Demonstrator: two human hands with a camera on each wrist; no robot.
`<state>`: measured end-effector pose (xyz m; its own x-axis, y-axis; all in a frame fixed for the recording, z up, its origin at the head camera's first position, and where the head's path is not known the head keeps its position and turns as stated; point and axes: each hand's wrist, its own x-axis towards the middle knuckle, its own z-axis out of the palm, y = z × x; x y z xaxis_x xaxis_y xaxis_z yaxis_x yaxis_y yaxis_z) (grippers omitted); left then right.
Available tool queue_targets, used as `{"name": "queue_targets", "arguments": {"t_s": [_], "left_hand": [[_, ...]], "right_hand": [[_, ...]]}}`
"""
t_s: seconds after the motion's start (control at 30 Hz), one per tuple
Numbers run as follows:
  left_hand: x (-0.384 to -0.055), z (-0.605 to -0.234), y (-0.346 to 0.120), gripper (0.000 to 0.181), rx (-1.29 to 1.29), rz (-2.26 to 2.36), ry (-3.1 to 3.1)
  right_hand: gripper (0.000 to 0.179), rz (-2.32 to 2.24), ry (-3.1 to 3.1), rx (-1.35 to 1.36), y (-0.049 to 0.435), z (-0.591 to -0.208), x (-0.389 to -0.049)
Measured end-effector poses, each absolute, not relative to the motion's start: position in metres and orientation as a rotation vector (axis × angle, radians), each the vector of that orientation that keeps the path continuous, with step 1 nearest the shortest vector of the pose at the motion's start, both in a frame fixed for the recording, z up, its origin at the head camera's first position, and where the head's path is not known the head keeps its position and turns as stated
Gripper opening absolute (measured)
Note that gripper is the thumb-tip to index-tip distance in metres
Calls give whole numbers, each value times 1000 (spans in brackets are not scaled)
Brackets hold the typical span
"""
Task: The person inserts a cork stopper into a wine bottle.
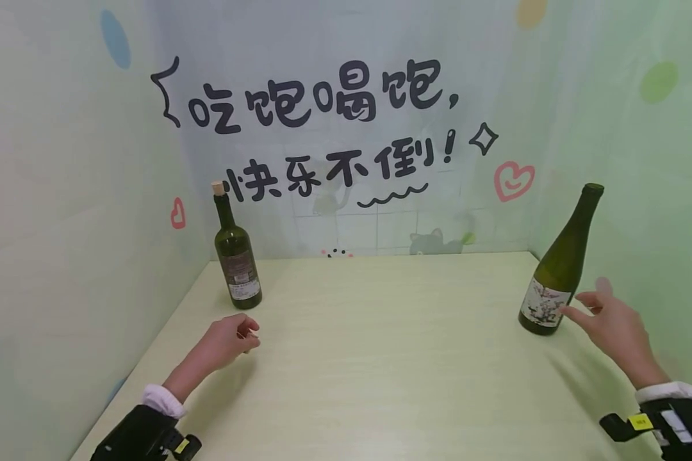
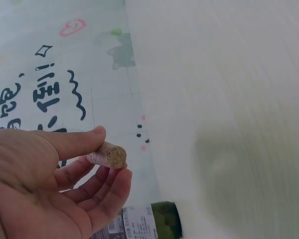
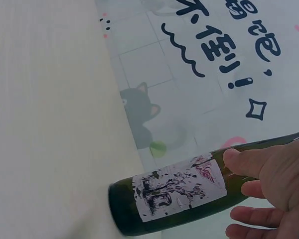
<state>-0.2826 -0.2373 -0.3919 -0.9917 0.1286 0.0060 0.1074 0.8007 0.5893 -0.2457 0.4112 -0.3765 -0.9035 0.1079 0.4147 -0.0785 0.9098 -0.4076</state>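
Between thumb and fingertips my left hand (image 1: 226, 340) pinches a cork (image 2: 110, 155), its speckled end showing in the left wrist view. Behind that hand stands a dark green wine bottle (image 1: 239, 262) with a cork stopper (image 1: 218, 188) in its mouth. On the right is a taller green bottle (image 1: 562, 259) with a blossom-patterned label (image 3: 179, 188) and no stopper showing at its top. My right hand (image 1: 619, 330) is right beside this bottle, fingers loosely bent and spread. Its thumb (image 3: 241, 160) overlaps the bottle just above the label in the right wrist view.
Both bottles stand on a pale wooden table (image 1: 380, 358), toward its left and right sides. A printed backdrop (image 1: 334, 38) with large dark characters rises behind the table, and pale panels (image 1: 63, 224) enclose both sides.
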Motion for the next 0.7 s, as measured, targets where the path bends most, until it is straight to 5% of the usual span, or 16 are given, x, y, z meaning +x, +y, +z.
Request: {"name": "queue_targets", "arguments": {"t_s": [0.17, 0.4, 0.7], "left_hand": [[-276, -380, -212, 26, 226, 1035, 2926], [-269, -364, -187, 19, 361, 1133, 2927], [-263, -349, -166, 10, 499, 1167, 2976]], "right_hand": [[69, 613, -2637, -78, 416, -369, -251], [100, 709, -2640, -189, 411, -355, -265], [104, 820, -2603, -231, 409, -340, -290]]}}
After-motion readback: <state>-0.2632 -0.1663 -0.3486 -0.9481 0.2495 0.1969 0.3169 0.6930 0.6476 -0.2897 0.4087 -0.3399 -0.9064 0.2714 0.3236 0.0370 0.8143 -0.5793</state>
